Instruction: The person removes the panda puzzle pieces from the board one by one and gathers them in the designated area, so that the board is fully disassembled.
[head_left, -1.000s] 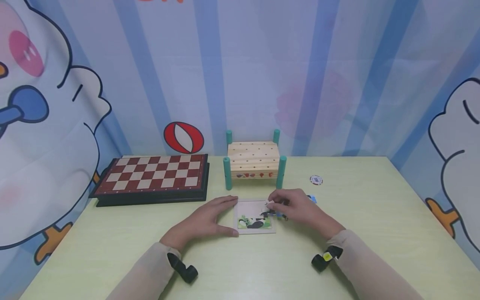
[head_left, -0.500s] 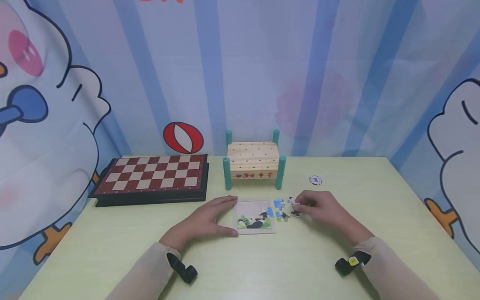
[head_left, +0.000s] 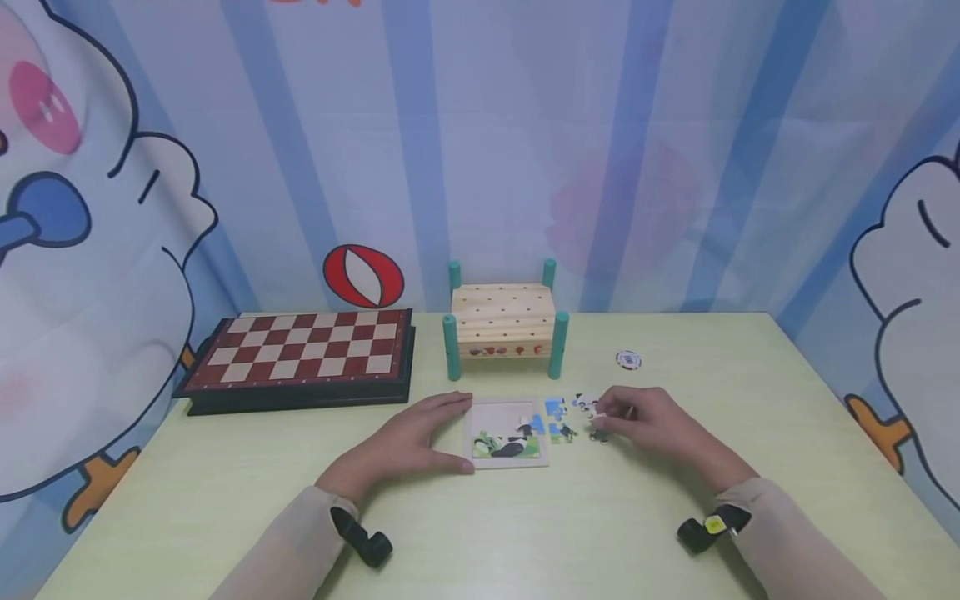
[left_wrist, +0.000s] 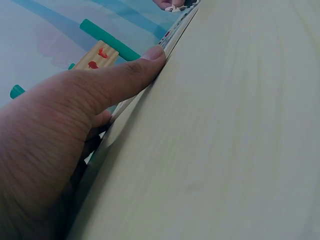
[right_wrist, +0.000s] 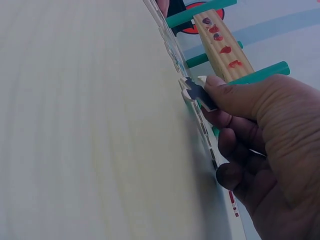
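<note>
A small puzzle tray [head_left: 498, 414] lies flat on the table, with a panda picture partly filled in along its lower half. My left hand [head_left: 459, 433] rests at the tray's left side, its straight thumb [left_wrist: 145, 62] pressed against the tray's edge [left_wrist: 176, 34]. Several loose puzzle pieces [head_left: 558, 418] lie just right of the tray. My right hand [head_left: 600, 419] hovers low over these pieces and pinches one dark puzzle piece [right_wrist: 196, 92] between thumb and fingertips.
A red-and-cream chessboard [head_left: 300, 354] sits at the back left. A wooden peg bench [head_left: 504, 321] with teal legs stands behind the tray. A poker chip [head_left: 628, 359] lies at the back right. A printed curtain walls in the table.
My right hand has moved from over the tray's upper right corner out to the loose pieces on the right, where it now pinches one. The left hand has stayed put.
</note>
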